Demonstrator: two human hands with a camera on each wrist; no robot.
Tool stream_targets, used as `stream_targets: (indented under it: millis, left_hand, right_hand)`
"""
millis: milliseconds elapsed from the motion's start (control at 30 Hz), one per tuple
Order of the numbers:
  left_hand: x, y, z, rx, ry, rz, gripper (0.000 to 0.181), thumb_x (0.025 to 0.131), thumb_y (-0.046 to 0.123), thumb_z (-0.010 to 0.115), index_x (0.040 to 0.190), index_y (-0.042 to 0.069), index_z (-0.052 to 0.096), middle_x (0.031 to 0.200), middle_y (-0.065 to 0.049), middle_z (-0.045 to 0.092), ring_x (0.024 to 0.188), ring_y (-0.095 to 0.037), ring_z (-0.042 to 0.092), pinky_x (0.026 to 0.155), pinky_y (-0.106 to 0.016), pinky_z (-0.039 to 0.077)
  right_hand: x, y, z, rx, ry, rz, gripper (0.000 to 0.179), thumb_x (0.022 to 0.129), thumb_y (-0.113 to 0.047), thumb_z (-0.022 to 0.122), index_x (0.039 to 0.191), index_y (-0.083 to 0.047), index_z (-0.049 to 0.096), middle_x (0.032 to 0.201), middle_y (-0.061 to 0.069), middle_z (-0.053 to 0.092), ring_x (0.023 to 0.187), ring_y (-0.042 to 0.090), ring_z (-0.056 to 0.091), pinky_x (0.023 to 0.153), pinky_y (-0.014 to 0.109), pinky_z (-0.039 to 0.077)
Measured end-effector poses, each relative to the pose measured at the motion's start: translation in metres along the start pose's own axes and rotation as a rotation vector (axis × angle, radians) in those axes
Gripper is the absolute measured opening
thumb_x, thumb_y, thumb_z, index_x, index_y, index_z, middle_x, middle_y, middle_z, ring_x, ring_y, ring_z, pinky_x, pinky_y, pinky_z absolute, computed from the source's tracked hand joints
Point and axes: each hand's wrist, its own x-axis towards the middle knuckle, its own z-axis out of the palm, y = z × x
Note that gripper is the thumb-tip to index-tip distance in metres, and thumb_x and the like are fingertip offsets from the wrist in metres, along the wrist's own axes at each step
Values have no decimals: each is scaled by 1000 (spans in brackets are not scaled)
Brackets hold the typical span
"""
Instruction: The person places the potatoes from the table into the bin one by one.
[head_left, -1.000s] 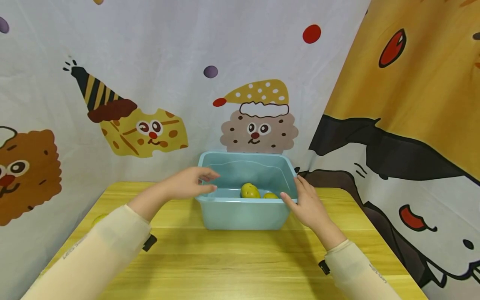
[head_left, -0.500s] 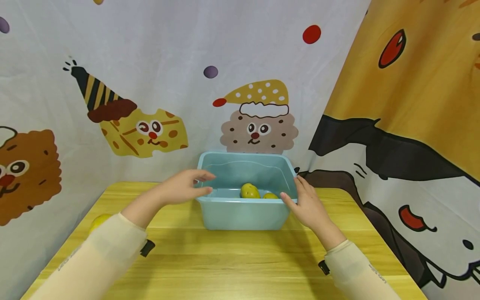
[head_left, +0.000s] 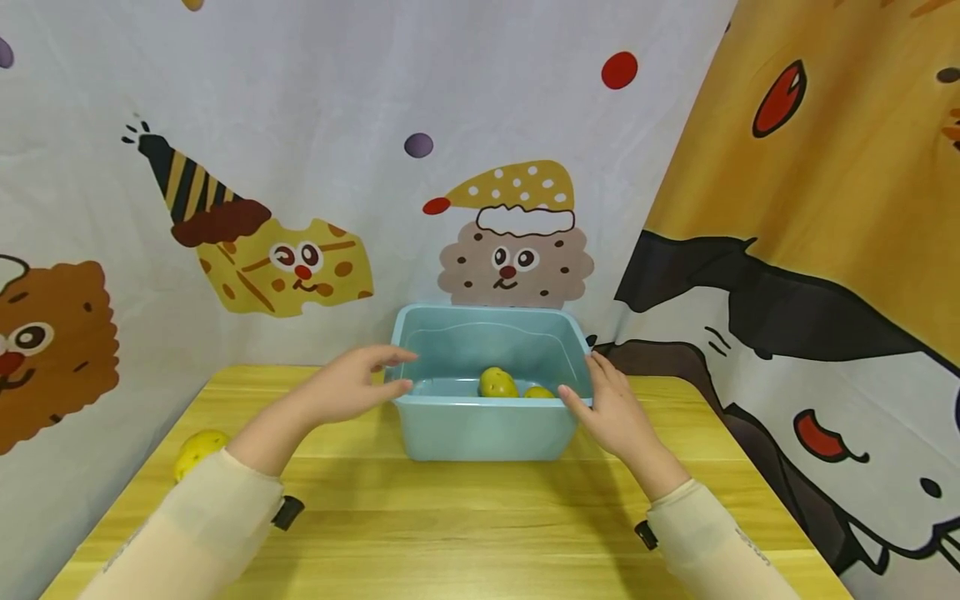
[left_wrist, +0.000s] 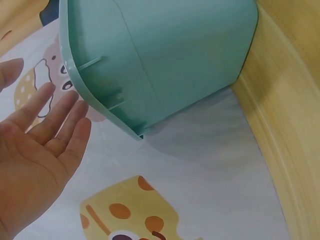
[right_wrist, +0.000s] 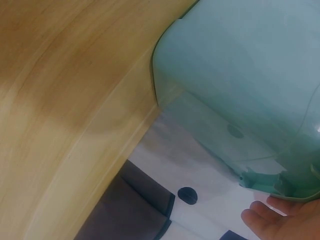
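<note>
In the head view a light blue plastic bin (head_left: 487,433) stands on the wooden table. Two yellow-green round fruits, one in the middle (head_left: 498,382) and one partly hidden behind the front wall (head_left: 538,392), lie inside it. My left hand (head_left: 352,383) is beside the bin's left rim, fingers extended and apart, holding nothing; the left wrist view shows its palm and fingertips near the rim. My right hand (head_left: 618,408) rests at the front right corner, thumb by the front rim and fairly straight fingers along the outside of the right rim.
Another yellow fruit (head_left: 201,452) lies on the table's left side, partly covered by the left sleeve. The wooden table (head_left: 450,533) extends in front of the bin. A curtain (head_left: 300,125) printed with cartoon figures hangs behind the table.
My left hand has moved left and slightly down, away from the bin's interior. More of the yellow fruit by the left sleeve shows. The right hand and the bin stay in place.
</note>
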Motion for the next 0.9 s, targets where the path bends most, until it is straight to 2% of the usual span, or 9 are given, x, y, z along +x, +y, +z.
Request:
stream_targets:
  millis: [467, 667, 900]
  left_hand:
    - [-12, -1, 5, -15, 76, -35, 50, 98, 33, 65, 142, 11, 56, 144, -11, 55, 132, -39, 49, 106, -59, 40]
    - [-17, -5, 8, 23, 117, -35, 51, 98, 32, 65, 142, 9, 55, 143, -11, 55, 133, -37, 49, 106, -59, 40]
    - [-25, -11, 13, 63, 161, -66, 51, 98, 32, 66, 142, 9, 55, 144, -14, 55, 134, -40, 48, 107, -61, 39]
  right_hand:
    - [1, 0, 1, -9, 2, 1, 89, 99, -62, 45, 154, 6, 27, 161, 25, 23, 143, 49, 26, 110, 68, 27]
    - [1, -1, 0, -12, 7, -2, 89, 99, -62, 45, 154, 7, 28, 160, 26, 24, 143, 49, 27, 110, 68, 28]
    - [1, 0, 0, -6, 5, -1, 88, 100, -60, 46, 154, 7, 28, 160, 26, 24, 143, 49, 27, 111, 67, 27]
